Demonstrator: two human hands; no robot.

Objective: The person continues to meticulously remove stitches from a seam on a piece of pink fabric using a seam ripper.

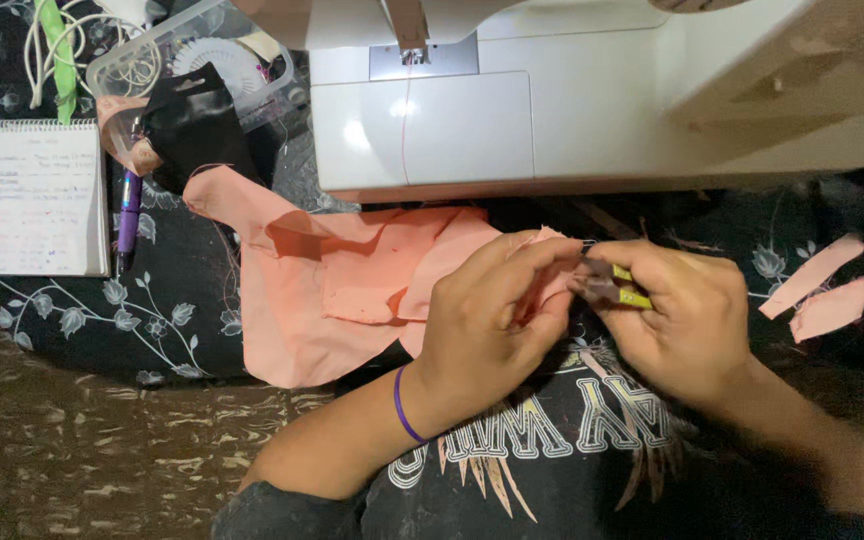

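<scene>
My left hand (487,320) pinches the edge of a salmon-pink piece of fabric (332,290) that spreads leftward over a dark floral cloth (102,310). A purple band circles that wrist. My right hand (682,320) grips a small yellow-handled cutting tool (620,285), its tip meeting the fabric edge right beside my left fingertips. Both hands work just in front of a white sewing machine (512,120), whose needle area sits at the top centre.
A spiral notepad (47,200) and a purple pen (129,215) lie at the left. A clear plastic box (192,60), a black pouch (197,130) and white cord sit behind them. Pink fabric scraps (822,290) lie at the right.
</scene>
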